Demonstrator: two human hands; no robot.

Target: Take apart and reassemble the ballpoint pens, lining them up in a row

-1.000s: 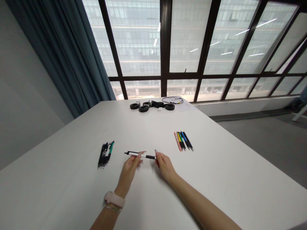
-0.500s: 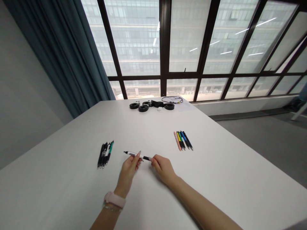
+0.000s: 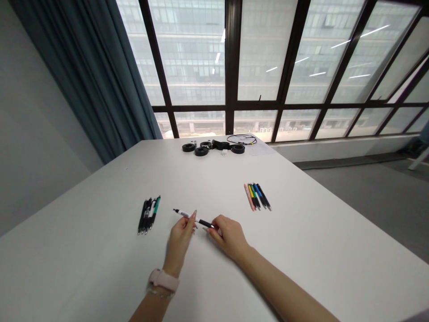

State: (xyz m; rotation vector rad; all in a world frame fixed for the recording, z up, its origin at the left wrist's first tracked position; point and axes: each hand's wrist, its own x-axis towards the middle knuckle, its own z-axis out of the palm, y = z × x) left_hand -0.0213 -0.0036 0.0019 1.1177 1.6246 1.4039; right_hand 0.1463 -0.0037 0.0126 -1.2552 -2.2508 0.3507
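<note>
The person holds a black-and-white pen (image 3: 193, 218) between both hands just above the white table (image 3: 301, 250), roughly midway between two groups of pens. The left hand (image 3: 179, 239) pinches the barrel near its middle with fingertips closed on it, and the right hand (image 3: 228, 232) grips the black end, fingers curled around it. A second ago the pen lay almost level between the hands, with the right fingertips only at its far tip. Now the right hand has slid inward along the barrel and closed over more of it, so the hands sit nearer each other and the pen tilts slightly, its left end higher. That suggests the two ends are being worked against each other, pushed together or twisted; the view is too small to tell which, or whether a seam in the barrel has opened.

To the left, a cluster of dark pens (image 3: 147, 216), one with a green barrel, lies well apart from the hands. To the right, a row of coloured pens (image 3: 257, 197) in pink, yellow, blue and black lies side by side. At the far edge of the table sit several black rings (image 3: 201, 150) and a looped cable (image 3: 241, 139). A pale watch (image 3: 163, 280) is on the left wrist.
</note>
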